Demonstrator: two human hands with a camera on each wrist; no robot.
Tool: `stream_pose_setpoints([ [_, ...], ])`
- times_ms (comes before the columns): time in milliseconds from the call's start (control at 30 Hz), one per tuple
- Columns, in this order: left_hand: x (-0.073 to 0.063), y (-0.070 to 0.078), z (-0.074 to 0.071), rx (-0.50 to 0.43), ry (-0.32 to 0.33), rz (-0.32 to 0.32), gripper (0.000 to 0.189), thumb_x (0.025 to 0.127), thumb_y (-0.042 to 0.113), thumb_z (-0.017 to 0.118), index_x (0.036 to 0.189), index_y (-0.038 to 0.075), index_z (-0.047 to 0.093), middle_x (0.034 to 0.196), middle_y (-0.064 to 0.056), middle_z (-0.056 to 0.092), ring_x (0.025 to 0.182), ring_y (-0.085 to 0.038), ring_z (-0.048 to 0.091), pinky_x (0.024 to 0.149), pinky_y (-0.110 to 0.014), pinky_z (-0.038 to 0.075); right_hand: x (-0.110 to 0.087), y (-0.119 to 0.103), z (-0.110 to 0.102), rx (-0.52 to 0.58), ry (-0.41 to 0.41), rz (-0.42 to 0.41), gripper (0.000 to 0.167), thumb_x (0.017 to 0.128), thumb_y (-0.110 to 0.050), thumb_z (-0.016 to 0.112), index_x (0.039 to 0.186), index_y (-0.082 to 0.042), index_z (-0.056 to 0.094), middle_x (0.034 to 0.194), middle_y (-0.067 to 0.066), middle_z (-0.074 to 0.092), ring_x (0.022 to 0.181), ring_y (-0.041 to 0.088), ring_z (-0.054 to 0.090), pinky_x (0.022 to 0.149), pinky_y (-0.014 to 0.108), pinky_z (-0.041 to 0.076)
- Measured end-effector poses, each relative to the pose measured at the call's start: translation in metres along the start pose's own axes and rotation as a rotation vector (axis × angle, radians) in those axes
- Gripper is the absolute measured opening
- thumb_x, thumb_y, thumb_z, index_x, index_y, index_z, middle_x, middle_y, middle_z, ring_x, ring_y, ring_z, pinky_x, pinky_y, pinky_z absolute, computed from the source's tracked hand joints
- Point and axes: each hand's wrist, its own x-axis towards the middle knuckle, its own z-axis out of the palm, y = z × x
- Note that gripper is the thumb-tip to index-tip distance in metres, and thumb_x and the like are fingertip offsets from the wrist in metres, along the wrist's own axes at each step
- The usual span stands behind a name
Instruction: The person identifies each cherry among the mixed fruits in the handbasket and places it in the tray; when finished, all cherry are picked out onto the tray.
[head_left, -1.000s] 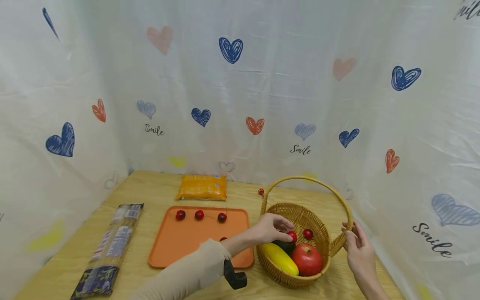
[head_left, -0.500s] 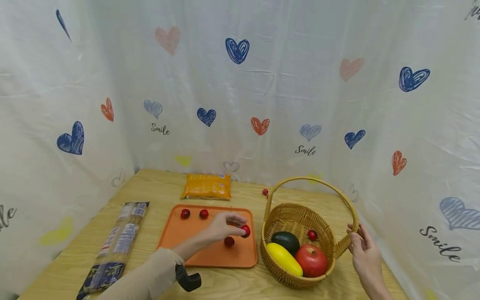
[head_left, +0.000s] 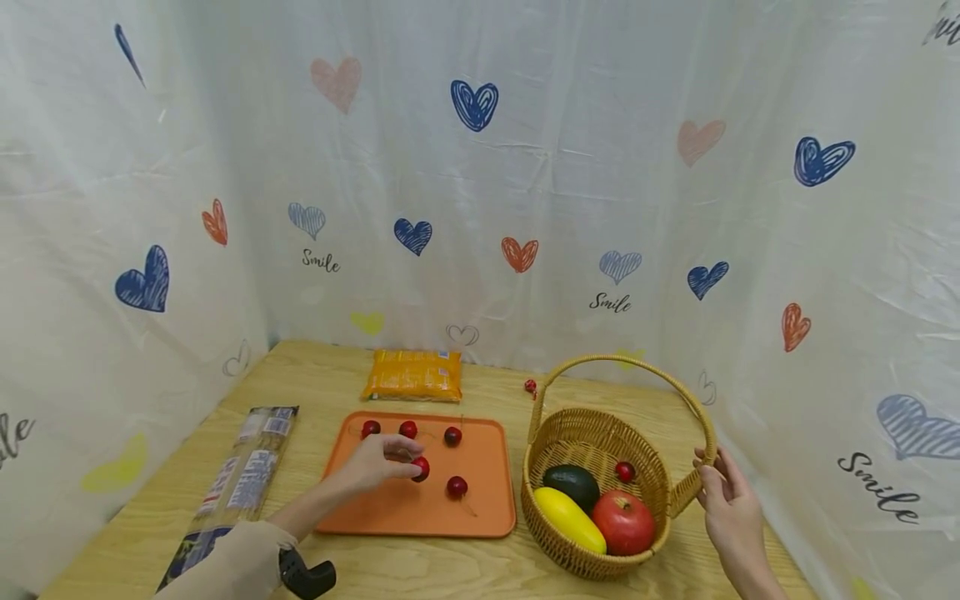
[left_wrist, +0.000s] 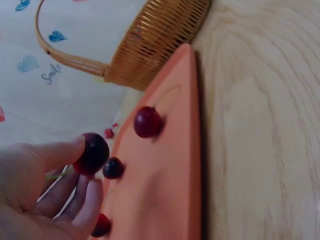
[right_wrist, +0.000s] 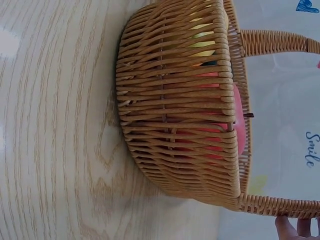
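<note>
My left hand (head_left: 378,462) pinches a dark red cherry (head_left: 421,469) between thumb and fingers, above the orange tray (head_left: 420,518). In the left wrist view the held cherry (left_wrist: 92,154) is apart from the tray, its thin stem near the fingers. Several more cherries lie on the tray, one of them (head_left: 457,487) at its right. At the wicker basket (head_left: 558,546), my right hand (head_left: 729,508) grips the right side of the handle (head_left: 705,421). Inside the basket are an avocado (head_left: 572,483), a yellow oblong fruit (head_left: 567,521), a pomegranate (head_left: 623,523) and one cherry (head_left: 625,472).
An orange packet (head_left: 415,375) lies behind the tray. At the left is a long clear-and-blue pack (head_left: 243,475), partly behind the left sleeve. A small red patterned object (head_left: 530,386) sits behind the basket. A curtain with hearts (head_left: 517,167) surrounds the wooden table.
Holding the cherry, my left hand has moved left from over the basket to above the middle of the tray. My right hand has stayed on the basket handle.
</note>
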Motion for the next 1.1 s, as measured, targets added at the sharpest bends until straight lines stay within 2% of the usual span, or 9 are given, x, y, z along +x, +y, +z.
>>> stream_pose_setpoints([
  [233,0.001,-0.023,0.002,0.19,0.005,-0.035,0.022,0.081,0.008,0.074,0.1,-0.001,0.069,0.088,-0.001,0.066,0.079,-0.015,0.061,0.07,-0.031,0.051,0.002,0.001,0.001,-0.018,-0.005,0.026,0.06,0.101,-0.032,0.039,0.151,-0.006,0.019,0.13,-0.003,0.045,0.102,-0.018,0.043,0.075,0.005,0.043],
  [467,-0.004,-0.023,0.001,0.214,-0.015,-0.007,0.022,0.081,0.006,0.073,0.1,-0.003,0.068,0.087,-0.002,0.066,0.079,-0.016,0.061,0.069,-0.03,0.051,0.0,0.003,-0.001,-0.002,0.001,0.015,0.058,0.101,-0.031,0.041,0.15,-0.006,0.023,0.128,-0.006,0.045,0.102,-0.017,0.044,0.076,0.005,0.043],
  [600,-0.003,-0.016,-0.003,0.236,-0.006,-0.045,0.025,0.081,0.008,0.074,0.102,-0.002,0.068,0.092,-0.005,0.066,0.085,-0.022,0.061,0.073,-0.035,0.051,0.0,0.002,-0.001,0.009,0.011,-0.001,0.056,0.101,-0.03,0.042,0.149,-0.006,0.026,0.127,-0.006,0.046,0.103,-0.016,0.045,0.075,0.006,0.043],
  [700,0.003,-0.007,-0.007,0.265,0.066,-0.038,0.026,0.08,0.009,0.075,0.104,0.001,0.069,0.102,-0.01,0.065,0.098,-0.031,0.06,0.08,-0.043,0.05,0.0,0.002,-0.002,0.014,0.015,-0.013,0.055,0.101,-0.028,0.043,0.149,-0.006,0.027,0.125,-0.007,0.047,0.103,-0.015,0.046,0.075,0.006,0.043],
  [767,0.008,0.0,-0.008,0.251,0.127,-0.012,0.029,0.081,0.011,0.075,0.108,0.002,0.068,0.109,-0.014,0.064,0.106,-0.036,0.056,0.087,-0.047,0.048,0.0,0.002,-0.002,0.023,0.019,-0.013,0.054,0.101,-0.028,0.043,0.148,-0.006,0.029,0.124,-0.008,0.047,0.103,-0.015,0.046,0.074,0.005,0.043],
  [867,0.016,0.012,-0.005,0.195,0.18,0.024,0.035,0.083,0.017,0.074,0.116,0.007,0.066,0.116,-0.011,0.063,0.113,-0.036,0.054,0.089,-0.047,0.047,0.0,0.003,-0.002,0.019,0.018,-0.019,0.053,0.101,-0.027,0.043,0.148,-0.006,0.03,0.124,-0.007,0.047,0.103,-0.014,0.046,0.074,0.006,0.044],
  [1000,0.025,0.028,0.011,0.096,0.153,0.086,0.041,0.084,0.021,0.074,0.121,0.009,0.063,0.118,-0.008,0.062,0.113,-0.032,0.055,0.089,-0.042,0.049,0.0,0.003,-0.001,0.001,0.012,-0.027,0.052,0.101,-0.027,0.042,0.148,-0.007,0.03,0.126,-0.005,0.047,0.104,-0.014,0.046,0.075,0.006,0.044],
  [1100,0.032,0.04,0.029,0.022,0.098,0.139,0.04,0.085,0.014,0.072,0.122,0.003,0.062,0.117,-0.012,0.062,0.111,-0.033,0.055,0.089,-0.039,0.049,0.001,0.002,0.0,-0.008,0.008,-0.025,0.052,0.102,-0.027,0.041,0.148,-0.008,0.029,0.128,-0.003,0.046,0.105,-0.013,0.046,0.076,0.006,0.044],
])
